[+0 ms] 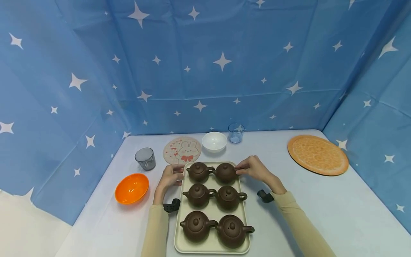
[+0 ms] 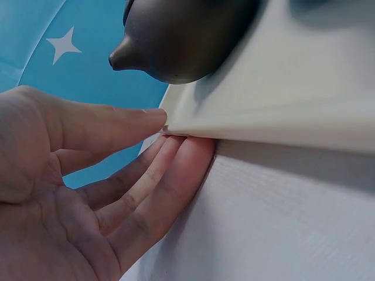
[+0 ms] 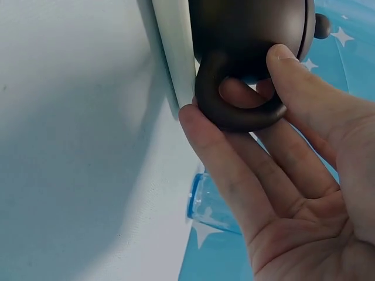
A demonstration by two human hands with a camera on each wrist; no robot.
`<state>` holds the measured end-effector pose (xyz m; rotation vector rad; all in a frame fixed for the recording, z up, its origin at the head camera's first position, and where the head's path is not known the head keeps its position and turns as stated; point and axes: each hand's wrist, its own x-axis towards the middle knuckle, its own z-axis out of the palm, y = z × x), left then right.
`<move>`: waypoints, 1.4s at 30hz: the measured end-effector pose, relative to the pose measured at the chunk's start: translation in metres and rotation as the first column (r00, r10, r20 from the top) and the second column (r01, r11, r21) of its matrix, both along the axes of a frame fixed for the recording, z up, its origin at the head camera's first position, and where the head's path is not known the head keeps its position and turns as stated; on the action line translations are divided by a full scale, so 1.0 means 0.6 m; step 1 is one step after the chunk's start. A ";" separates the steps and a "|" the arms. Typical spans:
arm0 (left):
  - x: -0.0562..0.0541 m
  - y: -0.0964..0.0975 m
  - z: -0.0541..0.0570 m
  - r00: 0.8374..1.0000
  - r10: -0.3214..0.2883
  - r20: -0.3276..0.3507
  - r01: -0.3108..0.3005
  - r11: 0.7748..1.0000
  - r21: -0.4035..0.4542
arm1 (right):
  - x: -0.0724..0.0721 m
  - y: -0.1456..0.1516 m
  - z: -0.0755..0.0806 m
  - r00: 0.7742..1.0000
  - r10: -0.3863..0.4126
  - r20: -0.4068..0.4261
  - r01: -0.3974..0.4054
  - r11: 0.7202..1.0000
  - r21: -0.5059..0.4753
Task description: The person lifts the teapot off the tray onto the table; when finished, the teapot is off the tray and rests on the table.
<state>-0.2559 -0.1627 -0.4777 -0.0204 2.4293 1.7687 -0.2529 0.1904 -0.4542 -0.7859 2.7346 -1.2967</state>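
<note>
A cream rectangular tray (image 1: pixel 213 213) carries several dark brown teapots, set in two columns with spouts to the left and handles to the right. At its far left corner, my left hand (image 1: pixel 171 175) pinches the tray's rim; in the left wrist view the thumb lies above the rim and the fingers reach under it. My right hand (image 1: pixel 255 168) is at the far right teapot (image 1: pixel 225 172). Seen from the right wrist, its thumb and fingers hold the teapot's looped handle (image 3: pixel 240 117), partly hiding it. A nearer teapot (image 1: pixel 232 231) has its handle over the tray's right edge.
Left of the tray are an orange bowl (image 1: pixel 132 189) and a grey glass (image 1: pixel 145 159). Behind it lie a round rabbit mat (image 1: pixel 182 150), a white bowl (image 1: pixel 214 142) and a blue glass (image 1: pixel 236 133). A round orange mat (image 1: pixel 318 155) lies far right, near the blue starry curtain.
</note>
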 end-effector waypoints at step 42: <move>0.002 -0.001 0.002 1.000 -0.007 0.020 0.007 1.000 -0.003 | -0.017 0.049 0.030 0.994 0.006 0.108 0.007 0.993 -0.121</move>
